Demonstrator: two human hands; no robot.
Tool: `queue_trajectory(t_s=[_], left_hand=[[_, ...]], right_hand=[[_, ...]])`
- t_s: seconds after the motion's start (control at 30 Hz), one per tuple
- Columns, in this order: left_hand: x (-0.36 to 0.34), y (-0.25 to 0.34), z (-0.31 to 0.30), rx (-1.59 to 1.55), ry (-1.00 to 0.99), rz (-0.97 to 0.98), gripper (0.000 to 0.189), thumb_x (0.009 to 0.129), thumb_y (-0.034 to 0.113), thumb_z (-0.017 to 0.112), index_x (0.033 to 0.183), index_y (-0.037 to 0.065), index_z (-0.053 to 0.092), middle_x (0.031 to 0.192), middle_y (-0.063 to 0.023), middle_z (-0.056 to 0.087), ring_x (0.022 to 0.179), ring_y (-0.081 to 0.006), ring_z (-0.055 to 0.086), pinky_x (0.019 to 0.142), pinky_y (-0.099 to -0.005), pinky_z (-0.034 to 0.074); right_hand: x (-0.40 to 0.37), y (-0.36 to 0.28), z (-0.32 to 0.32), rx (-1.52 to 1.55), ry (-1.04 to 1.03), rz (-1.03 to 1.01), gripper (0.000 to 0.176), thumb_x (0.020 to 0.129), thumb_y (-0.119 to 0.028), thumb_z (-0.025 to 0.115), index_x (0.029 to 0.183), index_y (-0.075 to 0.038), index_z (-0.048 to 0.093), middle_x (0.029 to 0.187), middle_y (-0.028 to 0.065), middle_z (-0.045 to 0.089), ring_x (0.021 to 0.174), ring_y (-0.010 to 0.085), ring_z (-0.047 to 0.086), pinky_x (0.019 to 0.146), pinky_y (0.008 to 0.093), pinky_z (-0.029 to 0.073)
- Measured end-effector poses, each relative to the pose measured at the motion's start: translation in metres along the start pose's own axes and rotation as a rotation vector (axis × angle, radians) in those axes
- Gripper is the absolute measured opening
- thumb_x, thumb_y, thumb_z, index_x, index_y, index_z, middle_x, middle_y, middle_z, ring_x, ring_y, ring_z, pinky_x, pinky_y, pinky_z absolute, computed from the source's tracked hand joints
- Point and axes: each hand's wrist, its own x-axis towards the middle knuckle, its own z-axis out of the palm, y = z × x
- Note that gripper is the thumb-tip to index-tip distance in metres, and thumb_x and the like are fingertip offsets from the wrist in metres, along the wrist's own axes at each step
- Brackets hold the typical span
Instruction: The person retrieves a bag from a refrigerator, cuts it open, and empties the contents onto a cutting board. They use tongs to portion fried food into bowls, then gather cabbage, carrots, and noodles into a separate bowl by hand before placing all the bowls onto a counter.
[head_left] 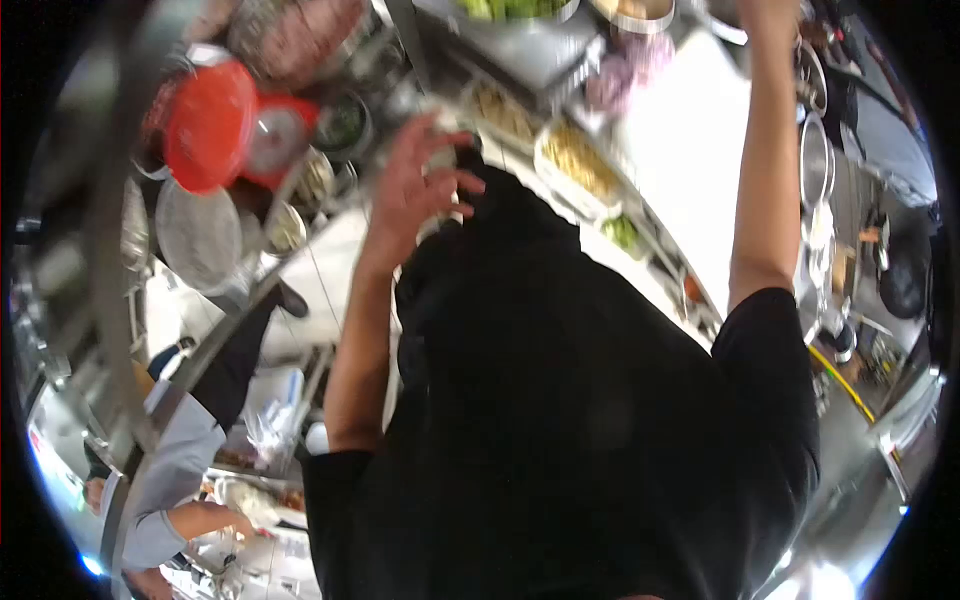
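Black cloth (520, 235) is lying at upper centre under the left hand (418, 182), whose fingers are spreading loose against it. Right hand (768, 14) is reaching past the top edge; its grip cannot be told. Two food trays (575, 160) are sitting between the arms, one red lid (210, 125) upper left, one grey-sleeved co-worker (180, 465) lower left.
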Motion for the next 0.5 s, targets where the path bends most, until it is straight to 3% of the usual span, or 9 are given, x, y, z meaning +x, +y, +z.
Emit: queue_trajectory(t_s=[0.03, 0.07, 0.1, 0.13, 0.17, 0.23, 0.3, 0.43, 0.5], left_hand=[[-0.008, -0.009, -0.001, -0.049, -0.064, 0.027, 0.080, 0.074, 0.026, 0.063, 0.138, 0.009, 0.017, 0.126, -0.0183, 0.042, 0.088, -0.0255, 0.059, 0.065, -0.0328, 0.054], [-0.018, -0.021, -0.005, -0.079, -0.112, 0.010, 0.084, 0.074, 0.026, 0.064, 0.139, 0.010, 0.013, 0.127, -0.0187, 0.040, 0.089, -0.0264, 0.058, 0.065, -0.0331, 0.054], [-0.027, -0.033, -0.011, -0.103, -0.158, 0.006, 0.087, 0.073, 0.027, 0.065, 0.139, 0.012, 0.010, 0.128, -0.0191, 0.039, 0.090, -0.0274, 0.058, 0.064, -0.0333, 0.055], [-0.039, -0.048, -0.019, -0.173, -0.205, 0.008, 0.083, 0.075, 0.025, 0.063, 0.138, 0.008, 0.011, 0.125, -0.0194, 0.042, 0.091, -0.0286, 0.058, 0.064, -0.0362, 0.055], [-0.046, -0.068, -0.027, -0.202, -0.180, -0.005, 0.083, 0.075, 0.025, 0.063, 0.138, 0.008, 0.011, 0.125, -0.0194, 0.042, 0.091, -0.0286, 0.058, 0.064, -0.0362, 0.055], [-0.077, -0.113, -0.046, -0.259, -0.142, -0.210, 0.072, 0.077, 0.019, 0.060, 0.134, 0.003, 0.020, 0.118, -0.0177, 0.047, 0.090, -0.0279, 0.058, 0.064, -0.0361, 0.054], [-0.101, -0.173, -0.065, -0.049, 0.200, -0.452, 0.061, 0.075, 0.005, 0.054, 0.131, 0.003, 0.028, 0.106, -0.0151, 0.054, 0.089, -0.0252, 0.059, 0.065, -0.0351, 0.054], [-0.135, -0.292, -0.098, -0.178, 0.439, -0.561, 0.055, 0.075, 0.003, 0.050, 0.127, 0.001, 0.032, 0.102, -0.0145, 0.056, 0.084, -0.0241, 0.061, 0.061, -0.0340, 0.056], [-0.141, -0.341, -0.100, -0.106, 0.484, -0.622, 0.055, 0.075, 0.001, 0.046, 0.128, 0.002, 0.031, 0.101, -0.0154, 0.056, 0.077, -0.0237, 0.062, 0.057, -0.0324, 0.057]], right_hand=[[-0.033, -0.036, -0.037, 0.806, 0.005, 0.383, 0.026, 0.080, -0.017, 0.053, 0.094, 0.006, 0.055, 0.075, 0.0116, 0.059, 0.056, 0.0165, 0.056, 0.049, 0.0266, 0.045], [-0.071, -0.055, -0.054, 0.572, -0.101, 0.442, 0.031, 0.082, -0.016, 0.052, 0.104, 0.005, 0.054, 0.089, 0.0132, 0.061, 0.059, 0.0157, 0.057, 0.049, 0.0261, 0.046], [-0.103, -0.099, -0.072, 0.336, -0.163, 0.553, 0.025, 0.077, -0.016, 0.054, 0.098, -0.003, 0.059, 0.070, 0.0105, 0.062, 0.061, 0.0188, 0.061, 0.058, 0.0335, 0.050], [-0.155, -0.109, -0.065, 0.568, -0.287, 0.518, 0.024, 0.079, -0.010, 0.055, 0.100, 0.000, 0.058, 0.071, 0.0053, 0.061, 0.066, 0.0107, 0.058, 0.059, 0.0252, 0.046], [-0.196, -0.145, -0.053, 0.916, -0.277, 0.793, 0.019, 0.078, -0.005, 0.057, 0.096, 0.001, 0.059, 0.074, 0.0045, 0.060, 0.067, 0.0097, 0.054, 0.061, 0.0218, 0.043], [-0.254, -0.192, -0.039, 0.882, -0.795, 0.837, 0.019, 0.079, -0.008, 0.060, 0.095, 0.001, 0.058, 0.073, 0.0025, 0.056, 0.063, 0.0085, 0.050, 0.061, 0.0232, 0.045], [-0.333, -0.211, -0.004, 1.475, -0.943, 1.119, 0.019, 0.085, -0.013, 0.058, 0.098, 0.001, 0.055, 0.090, 0.0085, 0.060, 0.078, 0.0146, 0.059, 0.068, 0.0257, 0.050], [-0.490, -0.167, 0.078, 0.962, -1.190, 1.038, 0.035, 0.082, -0.015, 0.061, 0.113, -0.004, 0.050, 0.103, 0.0103, 0.058, 0.092, 0.0181, 0.057, 0.075, 0.0290, 0.048], [-0.570, -0.109, 0.131, 0.740, -1.048, 1.049, 0.043, 0.074, -0.016, 0.068, 0.113, -0.007, 0.051, 0.106, 0.0125, 0.056, 0.092, 0.0192, 0.057, 0.075, 0.0293, 0.047]])
